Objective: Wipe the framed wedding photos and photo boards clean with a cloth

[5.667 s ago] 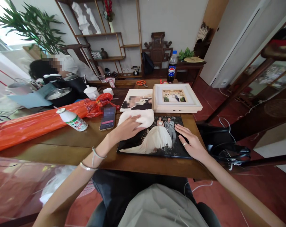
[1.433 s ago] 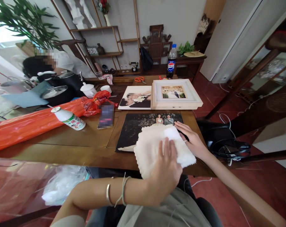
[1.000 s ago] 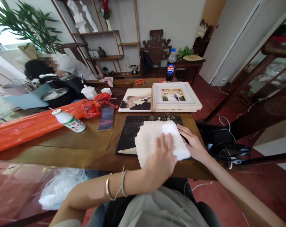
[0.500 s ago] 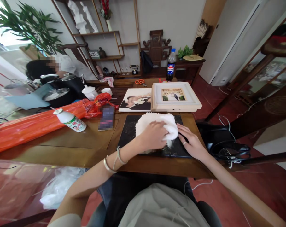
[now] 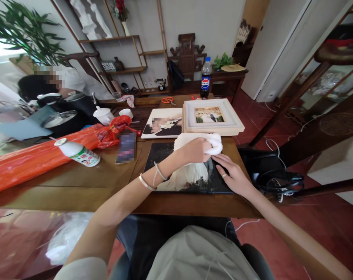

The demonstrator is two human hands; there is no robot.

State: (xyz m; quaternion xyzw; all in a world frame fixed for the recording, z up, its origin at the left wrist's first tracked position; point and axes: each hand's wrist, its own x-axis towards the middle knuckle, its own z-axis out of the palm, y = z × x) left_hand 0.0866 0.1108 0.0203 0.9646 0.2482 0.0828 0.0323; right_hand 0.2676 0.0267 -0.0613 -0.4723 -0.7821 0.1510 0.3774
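A white cloth (image 5: 215, 142) lies bunched over the far part of a dark photo panel (image 5: 194, 179). My left hand (image 5: 194, 151), with bangles at the wrist, is closed on the cloth and presses it to the panel. Just right of it, my right hand (image 5: 232, 175) rests with fingers stretched out on the panel's right side, its fingertips near the cloth's edge. The panel lies flat at the table's front edge. Its near half shows a pale, dress-like shape on black; my left forearm hides its left part.
Behind the panel lie a photo print (image 5: 161, 123) and a white picture frame (image 5: 213, 116). A cola bottle (image 5: 205, 79) and orange-handled scissors (image 5: 168, 100) are farther back. To the left are a phone (image 5: 126, 147), a white bottle (image 5: 78, 153) and a red plastic-wrapped bundle (image 5: 48, 159).
My left hand and the cloth have moved away from me toward the panel's far edge, uncovering the pale shape on the near half. The view has shifted slightly.
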